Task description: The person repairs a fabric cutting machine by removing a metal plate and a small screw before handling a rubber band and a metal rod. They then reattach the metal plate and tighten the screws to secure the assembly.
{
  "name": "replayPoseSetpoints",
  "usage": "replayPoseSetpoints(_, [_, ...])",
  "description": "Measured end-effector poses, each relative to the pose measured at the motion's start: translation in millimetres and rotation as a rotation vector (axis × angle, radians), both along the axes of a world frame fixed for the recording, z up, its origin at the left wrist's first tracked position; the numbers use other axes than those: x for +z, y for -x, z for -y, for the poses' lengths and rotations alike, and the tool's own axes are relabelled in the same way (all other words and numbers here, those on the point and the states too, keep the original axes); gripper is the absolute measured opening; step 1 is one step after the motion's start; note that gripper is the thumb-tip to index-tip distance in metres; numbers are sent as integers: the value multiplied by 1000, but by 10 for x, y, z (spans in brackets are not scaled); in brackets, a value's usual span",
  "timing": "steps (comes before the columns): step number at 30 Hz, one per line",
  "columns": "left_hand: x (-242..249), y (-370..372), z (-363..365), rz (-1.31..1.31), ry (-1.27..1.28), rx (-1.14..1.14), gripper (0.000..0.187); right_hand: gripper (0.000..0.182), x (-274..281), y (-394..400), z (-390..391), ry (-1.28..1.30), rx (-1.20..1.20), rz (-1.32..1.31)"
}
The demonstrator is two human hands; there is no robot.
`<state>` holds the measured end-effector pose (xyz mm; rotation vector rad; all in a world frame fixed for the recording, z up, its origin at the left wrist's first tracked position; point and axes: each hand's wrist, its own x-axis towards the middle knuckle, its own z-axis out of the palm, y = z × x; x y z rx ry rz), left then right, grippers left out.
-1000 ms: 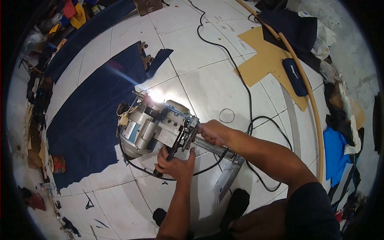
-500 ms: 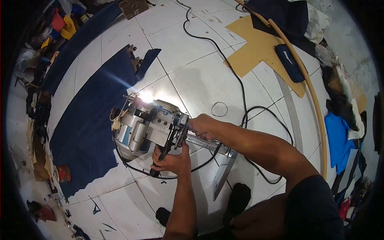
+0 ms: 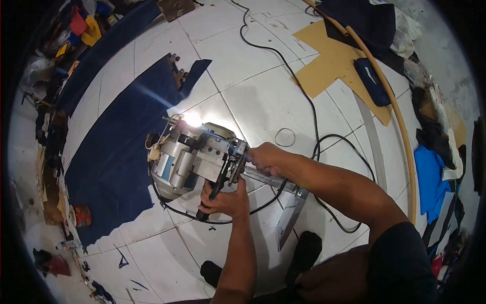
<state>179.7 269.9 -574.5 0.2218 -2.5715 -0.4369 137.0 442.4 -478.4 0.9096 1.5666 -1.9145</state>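
Observation:
A cloth cutting machine (image 3: 202, 159) with a silver motor and a lit lamp lies tipped on its side over the tiled floor. My left hand (image 3: 226, 199) is wrapped round its black handle, with the thumb up against the metal frame. On the other side, my right hand (image 3: 266, 156) is closed at the frame beside the upright metal column; its fingertips are partly hidden. The column ends in a flat metal base plate (image 3: 289, 218) near my feet. Beyond the motor, a stack of dark blue fabric (image 3: 114, 157) lies on the floor, with metal clamps (image 3: 178, 77) at its far end.
A black power cable (image 3: 312, 109) loops across the floor. To the right lie tan pattern cardboard (image 3: 324, 61), a dark blue pouch (image 3: 372, 81), a long tan tube (image 3: 400, 124) and blue cloth (image 3: 430, 177). A red tin (image 3: 82, 215) stands by the fabric's near corner.
The whole view has shifted slightly, so things appear a little farther right. Both hands keep the same hold on the machine, and its lamp stays lit.

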Motion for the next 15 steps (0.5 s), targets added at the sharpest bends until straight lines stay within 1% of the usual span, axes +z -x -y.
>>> replayPoseSetpoints(2, [-13, -3, 1, -37, -29, -20, 95, 26, 1, -7, 33, 72, -118, 55])
replayPoseSetpoints(3, [-12, -10, 0, -34, -49, -13, 94, 26, 73, -23, 53, 29, -130, 76])
replayPoseSetpoints(6, [-22, -14, 17, -31, -90, -44, 98, 26, 16, -44, 60, 86, -150, 55])
replayPoseSetpoints(9, [-25, -22, 17, 6, -114, -49, 98, 23, -133, 0, -14, 98, -88, 57])
replayPoseSetpoints(11, [-54, -17, 22, -6, -92, -53, 98, 19, -252, 112, -212, -204, 259, -162])
replayPoseSetpoints(12, [-54, -9, 33, -12, -76, -56, 99, 15, -129, 134, -247, -309, 271, -187])
replayPoseSetpoints(13, [-54, -6, 43, -2, -80, -55, 99, 18, -3, 155, -280, -417, 282, -207])
replayPoseSetpoints(15, [-22, -22, 38, 22, -89, -56, 99, 21, -28, 57, -316, -878, 345, -443])
